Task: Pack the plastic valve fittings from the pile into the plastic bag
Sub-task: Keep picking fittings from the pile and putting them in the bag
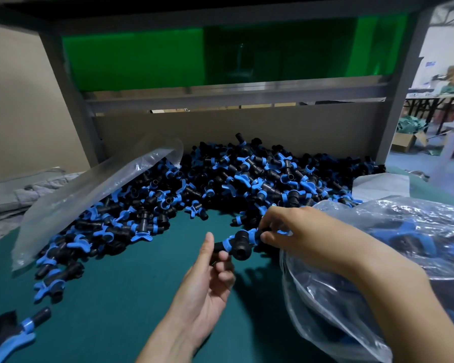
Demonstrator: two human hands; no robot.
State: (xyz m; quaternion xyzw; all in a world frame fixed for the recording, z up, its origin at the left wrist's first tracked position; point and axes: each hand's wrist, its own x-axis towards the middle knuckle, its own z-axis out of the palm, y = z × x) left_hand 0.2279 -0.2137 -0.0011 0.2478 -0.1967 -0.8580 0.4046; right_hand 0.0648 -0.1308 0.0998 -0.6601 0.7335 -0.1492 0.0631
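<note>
I note my left hand (205, 281) and right hand (296, 231) both pinched on one black-and-blue plastic valve fitting (240, 243), fingertips clamped at opposite ends. Beyond my fingers lies the fittings pile (220, 184); beside my right fingers, touching the wrist, the clear plastic bag (378, 271), part-filled.

A heap of black-and-blue plastic valve fittings (247, 179) is lying far on the green surface (131, 297); a clear filled plastic bag (378, 271) is sitting near right, an empty clear bag (89, 195) far left.
</note>
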